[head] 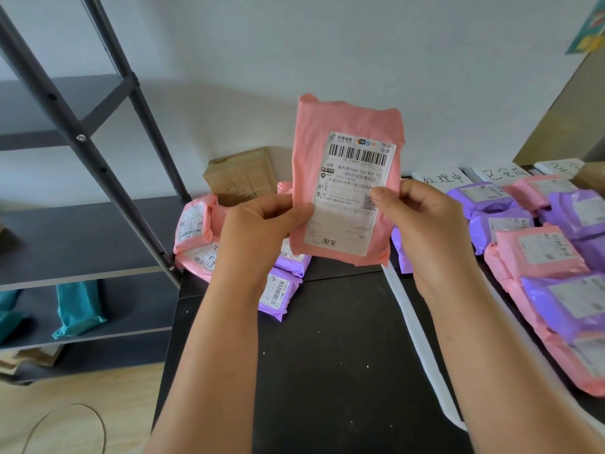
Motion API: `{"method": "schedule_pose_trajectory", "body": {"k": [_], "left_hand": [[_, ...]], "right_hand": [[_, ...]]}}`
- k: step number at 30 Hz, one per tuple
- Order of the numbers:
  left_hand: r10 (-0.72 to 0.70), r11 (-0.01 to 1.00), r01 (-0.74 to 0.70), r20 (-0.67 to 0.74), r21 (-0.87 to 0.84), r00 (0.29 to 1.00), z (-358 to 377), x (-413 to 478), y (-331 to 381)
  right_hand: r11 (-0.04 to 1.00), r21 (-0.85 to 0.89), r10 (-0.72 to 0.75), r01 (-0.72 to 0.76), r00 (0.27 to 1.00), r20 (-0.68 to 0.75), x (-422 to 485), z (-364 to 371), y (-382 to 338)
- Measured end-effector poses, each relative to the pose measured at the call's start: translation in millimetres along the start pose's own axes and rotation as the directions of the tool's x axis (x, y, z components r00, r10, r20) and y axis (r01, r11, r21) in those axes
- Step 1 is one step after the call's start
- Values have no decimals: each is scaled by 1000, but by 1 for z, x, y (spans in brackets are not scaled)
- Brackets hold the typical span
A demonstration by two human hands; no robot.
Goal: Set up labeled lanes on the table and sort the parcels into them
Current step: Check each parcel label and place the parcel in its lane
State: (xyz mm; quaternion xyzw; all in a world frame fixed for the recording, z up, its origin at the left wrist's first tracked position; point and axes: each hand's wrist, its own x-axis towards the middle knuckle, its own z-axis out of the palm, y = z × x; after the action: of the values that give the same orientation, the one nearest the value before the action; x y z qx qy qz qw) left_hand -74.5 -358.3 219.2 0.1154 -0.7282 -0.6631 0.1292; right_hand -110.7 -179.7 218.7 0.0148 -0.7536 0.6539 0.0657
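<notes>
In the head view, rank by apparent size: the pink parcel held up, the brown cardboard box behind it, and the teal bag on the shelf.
1. Pink plastic parcel, though it is nearest the camera.
2-3. Brown cardboard box and teal plastic bag look alike; unranked.

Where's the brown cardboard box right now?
Head view, left of centre: the brown cardboard box sits against the wall behind the pink parcels, partly hidden by the held pink parcel.

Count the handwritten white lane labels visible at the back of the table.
3: one just right of the held pink parcel, one beside it, one farthest right. More may be hidden.
</notes>
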Motion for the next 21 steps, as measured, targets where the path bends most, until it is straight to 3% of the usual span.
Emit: {"method": "schedule_pose_trajectory", "body": {"k": [7, 12, 18, 21], "left_hand": [[-1, 1000, 0, 16, 12, 1000, -1, 2, -6], [43, 994, -45, 23, 99, 999, -1, 3, -10], [69, 965, -94, 108, 244, 992, 7, 2, -16], [87, 950, -128, 154, 285, 984, 14, 1, -22]], "right_hand": [[996, -80, -40, 40, 999, 3, 2, 1, 8], [977, -194, -118, 86, 980, -158, 4, -6, 13], [845, -478, -374, 242, 905, -203, -7, -14, 19], [794, -565, -388, 223, 902, -189, -15, -19, 28]]}}
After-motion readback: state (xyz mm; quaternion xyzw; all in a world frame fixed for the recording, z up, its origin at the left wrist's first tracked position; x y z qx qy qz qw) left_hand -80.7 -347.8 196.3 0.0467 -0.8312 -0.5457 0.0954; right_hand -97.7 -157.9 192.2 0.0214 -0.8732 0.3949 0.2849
